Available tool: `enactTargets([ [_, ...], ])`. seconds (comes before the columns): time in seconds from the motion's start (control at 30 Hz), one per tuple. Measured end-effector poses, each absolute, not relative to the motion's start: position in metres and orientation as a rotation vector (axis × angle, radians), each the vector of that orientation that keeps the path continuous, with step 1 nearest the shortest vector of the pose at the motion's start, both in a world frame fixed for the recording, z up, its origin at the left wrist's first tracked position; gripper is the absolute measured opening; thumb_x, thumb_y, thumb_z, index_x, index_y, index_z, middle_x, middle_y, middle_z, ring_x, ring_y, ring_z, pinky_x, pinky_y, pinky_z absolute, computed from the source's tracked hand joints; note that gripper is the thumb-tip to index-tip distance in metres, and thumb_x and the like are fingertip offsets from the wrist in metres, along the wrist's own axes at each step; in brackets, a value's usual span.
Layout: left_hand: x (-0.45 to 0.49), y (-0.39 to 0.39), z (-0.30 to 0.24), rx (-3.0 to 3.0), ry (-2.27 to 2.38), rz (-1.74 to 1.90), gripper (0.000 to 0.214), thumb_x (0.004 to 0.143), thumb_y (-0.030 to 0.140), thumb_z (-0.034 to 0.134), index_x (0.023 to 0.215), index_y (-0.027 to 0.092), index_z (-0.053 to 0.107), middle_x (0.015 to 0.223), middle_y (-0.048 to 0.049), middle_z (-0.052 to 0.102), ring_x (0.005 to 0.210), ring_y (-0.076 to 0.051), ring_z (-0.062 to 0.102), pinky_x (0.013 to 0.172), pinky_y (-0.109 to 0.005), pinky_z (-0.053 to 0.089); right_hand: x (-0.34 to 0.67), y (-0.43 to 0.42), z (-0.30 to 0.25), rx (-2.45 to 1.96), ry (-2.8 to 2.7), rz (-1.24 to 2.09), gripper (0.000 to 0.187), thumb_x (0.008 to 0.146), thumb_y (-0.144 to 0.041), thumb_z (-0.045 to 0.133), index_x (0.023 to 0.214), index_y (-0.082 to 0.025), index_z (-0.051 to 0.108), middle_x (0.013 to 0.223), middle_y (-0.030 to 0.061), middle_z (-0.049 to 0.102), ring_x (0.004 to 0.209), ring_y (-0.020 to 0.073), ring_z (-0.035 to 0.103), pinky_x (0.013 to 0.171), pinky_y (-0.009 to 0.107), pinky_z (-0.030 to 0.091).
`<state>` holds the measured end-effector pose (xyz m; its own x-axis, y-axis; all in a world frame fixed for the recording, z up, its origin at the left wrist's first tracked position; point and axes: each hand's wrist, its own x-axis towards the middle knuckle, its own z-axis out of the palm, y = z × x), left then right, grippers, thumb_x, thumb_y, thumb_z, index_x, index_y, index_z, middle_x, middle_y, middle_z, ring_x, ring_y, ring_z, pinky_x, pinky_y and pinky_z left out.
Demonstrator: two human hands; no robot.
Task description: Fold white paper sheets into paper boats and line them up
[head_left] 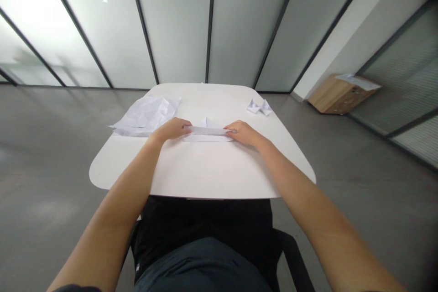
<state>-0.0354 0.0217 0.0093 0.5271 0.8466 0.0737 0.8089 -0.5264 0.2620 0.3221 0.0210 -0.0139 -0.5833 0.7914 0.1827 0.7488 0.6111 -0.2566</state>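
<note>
Left hand [173, 128], right hand [241, 132] grip one folded paper [207, 131]; maybe two sheets [147, 116].

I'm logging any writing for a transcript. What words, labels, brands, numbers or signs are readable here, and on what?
No text can be read anywhere.
Folded paper held by the left hand and right hand: plain white, no print.
Crumpled sheets: no writing shows.
Small folded piece: blank.
Sheet on the wooden box: too small and blurred to tell.
</note>
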Motion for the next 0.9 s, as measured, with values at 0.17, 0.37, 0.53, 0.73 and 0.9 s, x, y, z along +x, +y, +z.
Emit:
enactTargets([
  [0.17,-0.028,0.021,0.006,2.581,1.456,0.286,0.04,0.094,0.051,0.056,0.114,0.025,0.079,0.106,-0.005,0.081,0.098,-0.024,0.073,0.088,-0.029,0.053,0.313,0.022,-0.019,-1.306,-2.482,0.183,0.04,0.103,-0.048,0.054,0.109,-0.022,0.083,0.112,0.0052,0.082,0.108,0.0242,0.071,0.102,0.033,0.049],
  [0.37,-0.011,0.018,-0.002,2.616,1.646,0.321,0.05,0.096,0.063,0.055,0.119,0.024,0.076,0.115,-0.01,0.079,0.107,-0.03,0.072,0.092,-0.035,0.054,0.299,0.021,-0.022,-1.449,-2.398,0.034,0.034,0.102,-0.045,0.058,0.104,-0.019,0.08,0.111,0.0089,0.079,0.104,0.0238,0.068,0.094,0.031,0.048],
  [0.53,-0.008,0.021,-0.011,2.583,1.732,0.356,0.049,0.096,0.06,0.057,0.122,0.023,0.074,0.115,-0.011,0.079,0.107,-0.03,0.073,0.092,-0.036,0.056,0.295,0.019,-0.022,-1.531,-2.377,-0.015,0.031,0.101,-0.045,0.06,0.105,-0.02,0.077,0.111,0.0092,0.078,0.105,0.0245,0.067,0.092,0.032,0.047],
  [0.73,-0.013,0.028,-0.013,2.551,1.668,0.416,0.04,0.092,0.054,0.067,0.117,0.024,0.075,0.113,-0.0077,0.078,0.106,-0.027,0.072,0.096,-0.035,0.054,0.296,0.021,-0.023,-1.548,-2.348,0.003,0.026,0.098,-0.043,0.067,0.106,-0.021,0.076,0.113,0.0091,0.077,0.107,0.0258,0.066,0.094,0.034,0.048],
  [0.9,-0.023,0.033,-0.012,2.496,1.591,0.479,0.037,0.088,0.046,0.075,0.117,0.022,0.075,0.114,-0.008,0.074,0.103,-0.025,0.07,0.098,-0.035,0.053,0.304,0.028,-0.03,-1.517,-2.266,0.145,0.029,0.092,-0.033,0.076,0.119,-0.022,0.073,0.113,0.0066,0.076,0.104,0.0241,0.066,0.095,0.035,0.049],
])
